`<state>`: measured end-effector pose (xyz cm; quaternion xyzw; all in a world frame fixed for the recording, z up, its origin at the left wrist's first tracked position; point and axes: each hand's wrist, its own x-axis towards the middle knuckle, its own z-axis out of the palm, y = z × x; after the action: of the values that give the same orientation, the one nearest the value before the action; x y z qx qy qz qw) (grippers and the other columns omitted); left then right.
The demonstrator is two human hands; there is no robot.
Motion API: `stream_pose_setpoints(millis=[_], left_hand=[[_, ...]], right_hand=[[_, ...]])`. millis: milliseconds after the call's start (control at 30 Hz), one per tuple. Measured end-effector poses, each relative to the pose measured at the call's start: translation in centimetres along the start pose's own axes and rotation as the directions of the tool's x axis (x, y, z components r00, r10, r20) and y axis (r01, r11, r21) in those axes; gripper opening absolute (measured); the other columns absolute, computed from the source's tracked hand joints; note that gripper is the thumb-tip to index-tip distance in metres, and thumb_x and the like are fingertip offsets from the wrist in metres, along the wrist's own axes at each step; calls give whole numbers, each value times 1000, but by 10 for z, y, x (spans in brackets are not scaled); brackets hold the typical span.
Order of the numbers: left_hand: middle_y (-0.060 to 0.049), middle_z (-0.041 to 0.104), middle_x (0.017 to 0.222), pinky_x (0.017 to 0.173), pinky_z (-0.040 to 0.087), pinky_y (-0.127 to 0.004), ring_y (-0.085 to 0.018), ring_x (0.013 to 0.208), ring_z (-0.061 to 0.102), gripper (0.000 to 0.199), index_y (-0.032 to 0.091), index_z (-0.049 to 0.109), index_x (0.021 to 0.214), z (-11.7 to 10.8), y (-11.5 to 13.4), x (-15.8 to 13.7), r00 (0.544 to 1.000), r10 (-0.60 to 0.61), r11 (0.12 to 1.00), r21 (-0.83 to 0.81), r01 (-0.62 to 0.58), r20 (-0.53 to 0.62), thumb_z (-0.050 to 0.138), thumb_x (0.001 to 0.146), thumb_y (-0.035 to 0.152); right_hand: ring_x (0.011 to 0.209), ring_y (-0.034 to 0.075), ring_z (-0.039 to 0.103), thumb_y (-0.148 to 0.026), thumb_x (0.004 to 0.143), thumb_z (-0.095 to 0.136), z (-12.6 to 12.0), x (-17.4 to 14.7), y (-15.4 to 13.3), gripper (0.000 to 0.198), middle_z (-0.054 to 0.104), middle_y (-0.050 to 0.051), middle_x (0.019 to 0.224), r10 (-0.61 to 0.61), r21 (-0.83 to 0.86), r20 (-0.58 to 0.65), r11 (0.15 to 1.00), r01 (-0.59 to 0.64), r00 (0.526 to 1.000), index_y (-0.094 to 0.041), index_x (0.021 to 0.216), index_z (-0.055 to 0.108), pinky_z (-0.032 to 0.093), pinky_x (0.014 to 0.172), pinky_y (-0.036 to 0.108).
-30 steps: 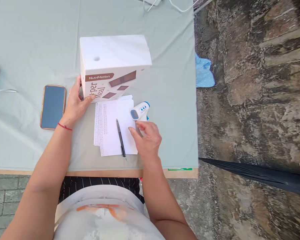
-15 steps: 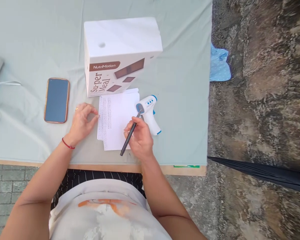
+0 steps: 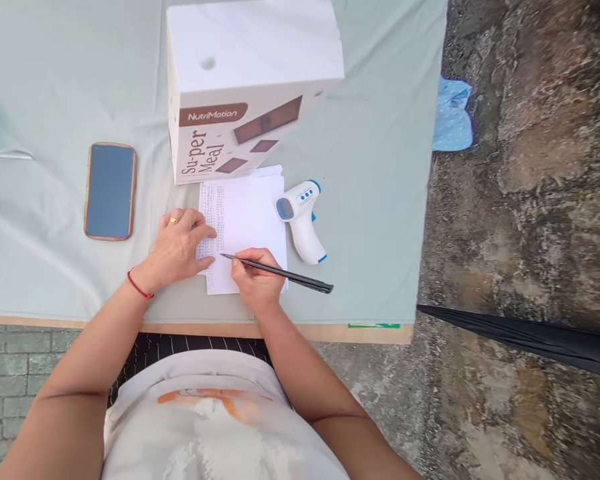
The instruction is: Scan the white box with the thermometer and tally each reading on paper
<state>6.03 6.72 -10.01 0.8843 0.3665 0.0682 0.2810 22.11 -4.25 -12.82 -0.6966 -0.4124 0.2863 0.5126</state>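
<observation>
My right hand (image 3: 259, 279) grips a black pen (image 3: 290, 275), its tip pointing left over the paper beside the written columns. Whether the tip touches is too fine to tell. The sheets of paper (image 3: 253, 213) lie in a loose stack, with small handwriting along the left side and blank white to the right. Resting on the left edge of the stack is my left hand (image 3: 183, 243), its thumb and fingers apart, with a ring and a red wrist cord. Right of the paper lies a white and blue infrared thermometer (image 3: 303, 220).
A white NutriMotion box (image 3: 255, 100) stands just behind the paper. To the left lies a phone (image 3: 110, 192) in a brown case, with a white cable (image 3: 5, 155) farther left. Blue dotted cloth (image 3: 453, 117) shows past the right table edge, and a dark folded fabric (image 3: 520, 337) lies lower right.
The pen has turned in my right hand from tip up to tip left, and that hand has moved left over the paper. My left hand has slid right onto the sheets.
</observation>
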Motion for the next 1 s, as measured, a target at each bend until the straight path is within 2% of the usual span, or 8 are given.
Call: stream_pose_setpoints(millis=[100, 333, 800, 1000], left_hand=[[-12, 60, 113, 82, 31, -39, -29, 103, 48, 36, 20, 70, 113, 0, 1, -1, 1000, -1, 1000, 5, 1, 6, 75, 81, 36], [-11, 59, 113, 82, 31, -39, -29, 104, 48, 35, 21, 69, 113, -1, 2, -1, 1000, -12, 1000, -2, 12, 19, 74, 81, 36], [-11, 60, 114, 87, 33, -41, -29, 104, 49, 34, 21, 69, 113, -1, 2, -1, 1000, -6, 1000, -4, 6, 8, 73, 82, 35], [-11, 60, 114, 88, 33, -41, -29, 104, 49, 34, 20, 70, 113, 0, 2, -1, 1000, -4, 1000, -7, 4, 4, 73, 81, 34]], right_hand=[[48, 9, 47, -21, 80, 63, 2, 0, -1, 9, 55, -6, 57, -66, -49, 3, 997, 67, 998, -22, 73, 58, 41, 46, 23], [51, 9, 47, -19, 85, 59, 2, 4, -7, 12, 58, -6, 64, -214, -124, 74, 967, 222, 974, -23, 75, 54, 40, 51, 24], [51, 10, 49, -17, 88, 59, 2, 6, -10, 14, 57, -6, 63, -295, -179, 104, 934, 309, 950, -23, 77, 55, 40, 51, 24], [52, 11, 49, -19, 86, 58, 0, 6, -8, 12, 56, -6, 62, -225, -191, 139, 949, 249, 964, -23, 76, 54, 42, 52, 25]])
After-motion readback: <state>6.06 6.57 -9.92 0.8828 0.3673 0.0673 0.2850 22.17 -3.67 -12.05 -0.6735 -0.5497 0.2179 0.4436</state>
